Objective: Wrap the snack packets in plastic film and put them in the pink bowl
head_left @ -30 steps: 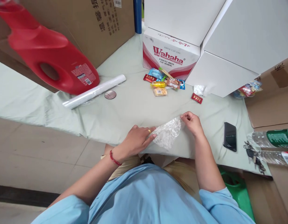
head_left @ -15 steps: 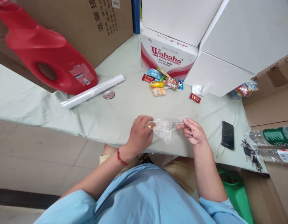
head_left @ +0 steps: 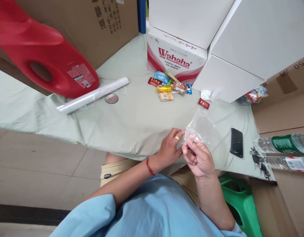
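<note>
A thin clear plastic bag (head_left: 201, 126) spreads over the near part of the cloth, crumpled at its near end. My right hand (head_left: 199, 158) pinches that end between thumb and fingers. Close beside it, my left hand (head_left: 170, 146) has its fingers closed at the bag's left edge; its fingertips are partly hidden behind the plastic. Just beyond the bag lies a small red packet (head_left: 203, 103), with a white crumpled wrapper (head_left: 206, 95) behind it.
Several wrapped snacks (head_left: 166, 96) lie before a Wahaha box (head_left: 176, 59). At left are a red jug (head_left: 68, 70), a white plastic roll (head_left: 92, 95) and a round tin (head_left: 111, 98). A phone (head_left: 237, 142), keys (head_left: 259, 161) and clear bottles (head_left: 262, 144) lie at right.
Both hands have come together, the left moving right and the right moving slightly left. The bag, earlier stretched between them, now extends away from me past the right hand.
</note>
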{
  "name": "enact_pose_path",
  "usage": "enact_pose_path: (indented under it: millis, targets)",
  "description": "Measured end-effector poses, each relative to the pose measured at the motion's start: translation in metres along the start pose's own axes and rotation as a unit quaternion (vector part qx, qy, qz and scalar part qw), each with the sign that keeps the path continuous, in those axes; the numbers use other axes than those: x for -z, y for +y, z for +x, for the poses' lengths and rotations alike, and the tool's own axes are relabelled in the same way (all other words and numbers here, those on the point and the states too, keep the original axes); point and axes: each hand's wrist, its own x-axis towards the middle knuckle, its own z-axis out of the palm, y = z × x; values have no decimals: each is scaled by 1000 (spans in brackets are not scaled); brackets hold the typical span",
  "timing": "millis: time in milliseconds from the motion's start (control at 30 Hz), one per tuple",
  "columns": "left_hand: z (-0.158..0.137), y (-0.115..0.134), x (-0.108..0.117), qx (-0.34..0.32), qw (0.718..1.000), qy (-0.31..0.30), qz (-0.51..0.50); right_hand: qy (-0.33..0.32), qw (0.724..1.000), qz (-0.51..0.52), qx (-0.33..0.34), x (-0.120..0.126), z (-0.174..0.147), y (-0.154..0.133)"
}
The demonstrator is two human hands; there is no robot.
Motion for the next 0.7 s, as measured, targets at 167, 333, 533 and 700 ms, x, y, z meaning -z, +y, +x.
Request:
enact_pose_path:
  millis: [167,333,533,700]
  targets:
    - [0,-2,10,43,994,-9,-97,97,986,-92,99,0,0,12]
    - [-4,-5,13,111,953,-13,-283,128,982,-88,108,-2,8,23]
    - [-2,-3,7,230,863,44,-448,102,988,-87,74,-6,7,30]
    - [3,-9,13,277,822,140,-477,91,986,-102,93,2,-5,33]
